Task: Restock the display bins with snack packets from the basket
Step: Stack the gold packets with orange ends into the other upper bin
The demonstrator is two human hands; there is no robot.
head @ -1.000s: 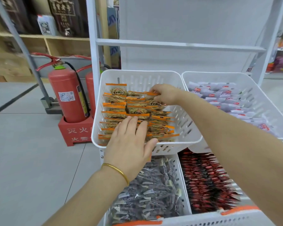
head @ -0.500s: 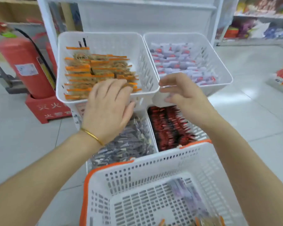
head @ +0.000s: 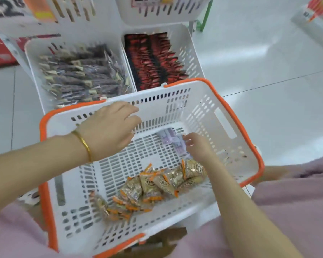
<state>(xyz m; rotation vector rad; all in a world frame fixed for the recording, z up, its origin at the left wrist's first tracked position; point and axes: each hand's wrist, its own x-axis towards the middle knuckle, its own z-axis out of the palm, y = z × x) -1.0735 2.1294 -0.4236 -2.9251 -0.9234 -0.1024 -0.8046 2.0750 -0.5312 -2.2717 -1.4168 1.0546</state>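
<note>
A white basket (head: pixel 201 110) with an orange rim sits in front of me, against the lower display bins. On its floor lie a few pale purple packets (head: pixel 171 136) at the far side and several orange-and-brown snack packets (head: pixel 157 183) at the near side. My right hand (head: pixel 198 146) is down inside the basket, its fingertips touching the edge of the purple packets, which lie flat. My left hand (head: pixel 110 129) hovers over the basket's far left part with loosely curled fingers and holds nothing.
Beyond the basket stand two lower white bins: the left bin (head: pixel 32 58) holds dark purple packets (head: pixel 82 75), the right bin (head: pixel 193 58) holds red packets (head: pixel 155 60). The fronts of the upper bins (head: pixel 166 13) overhang them. Pale tiled floor lies to the right.
My view has dropped from the upper bins to the basket. Both hands left the bins and came down; the right hand went into the basket to the purple packets.
</note>
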